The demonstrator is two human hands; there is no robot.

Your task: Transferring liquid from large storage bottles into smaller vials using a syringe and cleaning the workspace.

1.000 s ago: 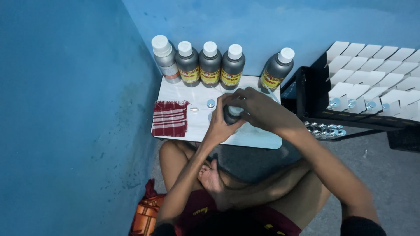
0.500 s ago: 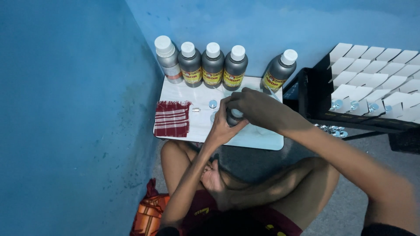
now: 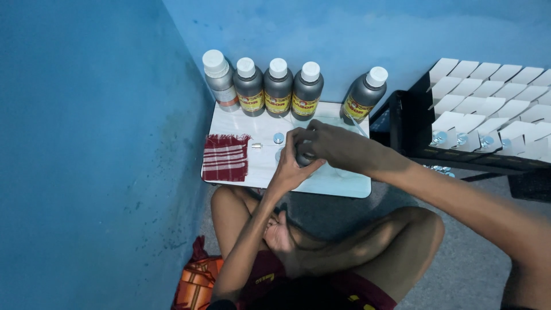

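Observation:
Over a small white table (image 3: 344, 186), my left hand (image 3: 288, 169) grips a small dark bottle (image 3: 302, 157) from below and the side. My right hand (image 3: 328, 143) covers the bottle's top, fingers closed on it; the cap is hidden under them. A small round silvery cap (image 3: 278, 138) and a tiny pale plug (image 3: 256, 146) lie on the table just left of my hands.
A red-and-white checked cloth (image 3: 225, 157) lies at the table's left end. Several grey bottles with white caps (image 3: 278, 86) line the blue wall behind. A black crate (image 3: 413, 123) of open white cartons holding small bottles stands at right. My crossed legs are below the table.
My right hand has closed lower over the bottle's top, hiding the white cap seen earlier. The left hand keeps its hold; the view shifted slightly.

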